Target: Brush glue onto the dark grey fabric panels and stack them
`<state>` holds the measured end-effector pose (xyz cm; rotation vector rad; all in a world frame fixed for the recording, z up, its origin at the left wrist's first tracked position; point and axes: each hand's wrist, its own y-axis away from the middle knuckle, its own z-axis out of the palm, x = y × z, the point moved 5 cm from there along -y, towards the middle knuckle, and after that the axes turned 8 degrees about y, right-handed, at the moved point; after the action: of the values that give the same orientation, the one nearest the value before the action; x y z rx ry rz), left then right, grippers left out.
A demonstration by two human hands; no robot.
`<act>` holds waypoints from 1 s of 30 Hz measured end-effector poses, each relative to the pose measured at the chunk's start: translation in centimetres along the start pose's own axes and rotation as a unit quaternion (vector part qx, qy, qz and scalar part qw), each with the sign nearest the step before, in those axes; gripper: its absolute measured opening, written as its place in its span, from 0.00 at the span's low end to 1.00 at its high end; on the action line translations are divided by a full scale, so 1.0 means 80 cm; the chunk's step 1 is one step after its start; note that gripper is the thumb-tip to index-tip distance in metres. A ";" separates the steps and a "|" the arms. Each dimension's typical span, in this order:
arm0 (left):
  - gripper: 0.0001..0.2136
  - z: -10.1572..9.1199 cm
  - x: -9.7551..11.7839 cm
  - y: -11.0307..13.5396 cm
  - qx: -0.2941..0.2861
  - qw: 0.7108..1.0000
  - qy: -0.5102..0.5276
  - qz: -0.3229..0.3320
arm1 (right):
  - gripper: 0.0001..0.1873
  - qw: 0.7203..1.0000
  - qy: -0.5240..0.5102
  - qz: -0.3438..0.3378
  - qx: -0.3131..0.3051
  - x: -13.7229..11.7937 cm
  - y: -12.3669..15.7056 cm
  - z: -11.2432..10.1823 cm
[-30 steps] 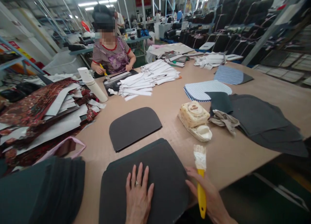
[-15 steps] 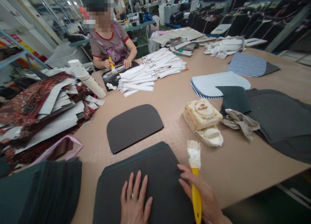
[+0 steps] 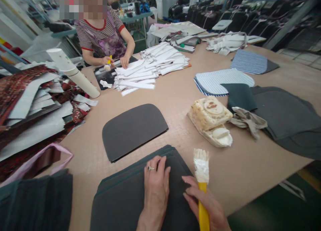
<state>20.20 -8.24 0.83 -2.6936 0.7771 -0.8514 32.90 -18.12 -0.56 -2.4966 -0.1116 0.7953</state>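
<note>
In front of me lies a stack of dark grey fabric-like panels (image 3: 120, 201), with slightly staggered far edges. My left hand (image 3: 155, 187) rests on the top panel, fingers bent and fingertips near its far edge. A flat paintbrush (image 3: 203, 202) with a yellow handle is held in my right hand (image 3: 214, 207), its white-coated bristles pointing away from me. The fingers of that hand also touch the stack's right edge. Just beyond the stack is a separate dark panel (image 3: 135, 130) with rounded far corners.
A crusted glue container (image 3: 210, 114) stands to the right near a crumpled rag (image 3: 249, 120) and dark pieces (image 3: 288, 114). A co-worker's hand (image 3: 107, 61) holds another brush beside white strips (image 3: 150, 67). Patterned fabric (image 3: 27, 110) and folded dark cloth (image 3: 37, 197) lie left.
My left hand has slid forward and right across the stack, its fingers now bent instead of spread. The top panels look more staggered. My right hand still holds the brush; the view has shifted.
</note>
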 end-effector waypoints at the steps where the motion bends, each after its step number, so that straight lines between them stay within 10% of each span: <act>1: 0.11 0.010 -0.001 -0.009 -0.011 1.000 0.008 -0.006 | 0.10 1.000 0.016 0.002 0.008 0.000 0.000 0.000; 17: 0.04 0.034 -0.025 -0.028 -0.025 0.988 0.149 -0.036 | 0.09 0.980 0.096 0.117 0.127 0.013 0.006 0.014; 30: 0.03 0.039 -0.025 -0.035 -0.039 0.991 0.112 -0.054 | 0.07 0.989 0.132 0.059 0.005 0.029 0.007 0.014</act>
<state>21.84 -4.72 -1.68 -2.7630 0.7276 -1.1889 34.15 -17.57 -2.84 -2.5909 0.1341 0.5018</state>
